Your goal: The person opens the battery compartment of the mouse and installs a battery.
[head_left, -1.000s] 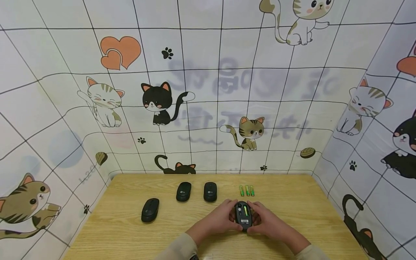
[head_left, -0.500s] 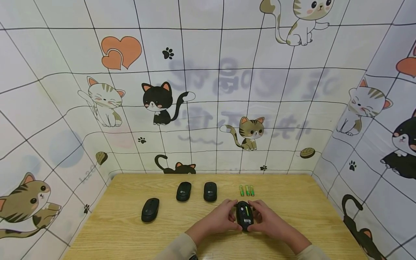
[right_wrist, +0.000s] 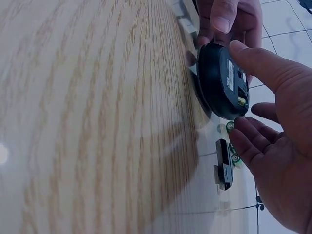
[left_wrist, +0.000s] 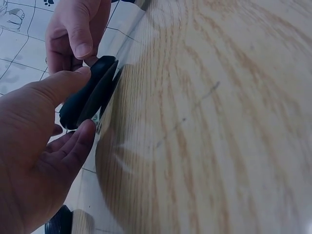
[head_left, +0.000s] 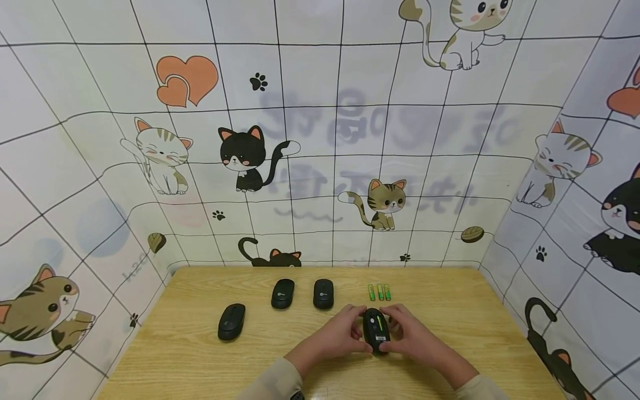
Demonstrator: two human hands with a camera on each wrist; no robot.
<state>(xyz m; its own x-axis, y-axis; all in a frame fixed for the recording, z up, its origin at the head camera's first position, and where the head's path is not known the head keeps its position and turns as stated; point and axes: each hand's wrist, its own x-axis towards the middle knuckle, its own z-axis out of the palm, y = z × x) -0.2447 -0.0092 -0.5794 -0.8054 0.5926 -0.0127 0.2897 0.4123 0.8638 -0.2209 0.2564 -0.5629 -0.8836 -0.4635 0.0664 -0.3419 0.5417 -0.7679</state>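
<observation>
A black computer mouse (head_left: 376, 331) is turned underside up between my two hands. Its battery bay is uncovered, and a green battery (head_left: 378, 323) lies in it. My left hand (head_left: 342, 333) holds the mouse's left side, thumb at the near end and fingertips at the far end. On the other side my right hand (head_left: 412, 339) grips it the same way. The right wrist view shows the mouse's label (right_wrist: 231, 74) and the battery's end in the bay. Past the right fingertips, a small flat black piece (right_wrist: 224, 164) lies on the table, hidden in the head view.
Three green batteries (head_left: 380, 292) lie in a row beyond the hands. Three more black mice stand right side up: one at the left (head_left: 231, 321), another farther back (head_left: 283, 293), the last nearer the middle (head_left: 323, 294). Cat-printed sheeting (head_left: 310, 128) encloses the wooden table (head_left: 180, 355).
The mouse has shifted slightly right and tilted between the hands, so its underside looks darker and its label has moved. Both hands keep their hold with little movement.
</observation>
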